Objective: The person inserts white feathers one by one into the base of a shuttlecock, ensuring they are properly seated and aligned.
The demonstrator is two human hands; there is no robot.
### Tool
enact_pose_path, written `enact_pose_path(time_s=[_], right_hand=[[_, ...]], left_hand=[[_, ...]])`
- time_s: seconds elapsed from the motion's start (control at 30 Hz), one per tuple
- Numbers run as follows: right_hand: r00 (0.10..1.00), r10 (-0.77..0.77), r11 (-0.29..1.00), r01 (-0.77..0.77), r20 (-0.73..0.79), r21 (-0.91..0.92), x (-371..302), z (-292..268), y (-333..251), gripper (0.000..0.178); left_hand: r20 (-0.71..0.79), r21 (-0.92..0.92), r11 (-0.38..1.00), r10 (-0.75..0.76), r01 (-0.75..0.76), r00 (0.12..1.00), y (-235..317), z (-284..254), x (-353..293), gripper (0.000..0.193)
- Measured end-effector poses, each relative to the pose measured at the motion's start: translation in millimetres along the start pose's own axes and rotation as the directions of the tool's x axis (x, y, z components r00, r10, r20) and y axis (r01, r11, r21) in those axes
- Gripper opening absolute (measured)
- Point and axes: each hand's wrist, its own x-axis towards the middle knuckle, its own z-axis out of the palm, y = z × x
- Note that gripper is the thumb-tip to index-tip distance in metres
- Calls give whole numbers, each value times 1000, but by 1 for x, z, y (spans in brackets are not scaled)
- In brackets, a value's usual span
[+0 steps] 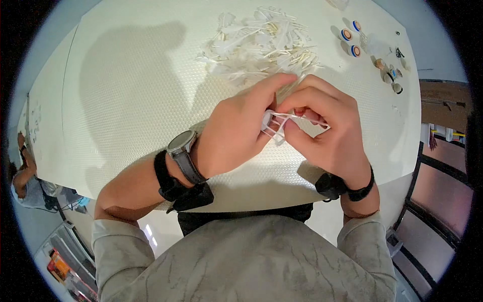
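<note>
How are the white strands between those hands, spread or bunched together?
Spread: the white strands fan apart with visible gaps, running from the left hand to the right hand.

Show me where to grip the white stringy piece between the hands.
Best, likely, by its round end, coming from the left, where the left hand is: that part looks broader, while thin strands spread toward the right hand.

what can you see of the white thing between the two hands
The white thing has a small rounded end at the left hand, with thin, cord-like strands stretching to the right hand. Both hold it above the table, partly hiding it; its material is unclear.
</note>
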Motion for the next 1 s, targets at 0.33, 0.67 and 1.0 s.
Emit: enact_pose_path(time_s=[0.33,0.67,1.0], right_hand=[[996,-59,986,46,-74,-160,-2,-4,-3,21],[996,-61,985,50,-63,-165,0,-9,-6,22],[997,-78,997,77,-13,-21,-1,-1,1,14]], left_hand=[[-57,172,984,51,-40,997,1,-6,-1,37],[34,221,974,44,-51,998,4,-6,1,31],[114,279,956,62,-92,992,4,-12,-1,33]])
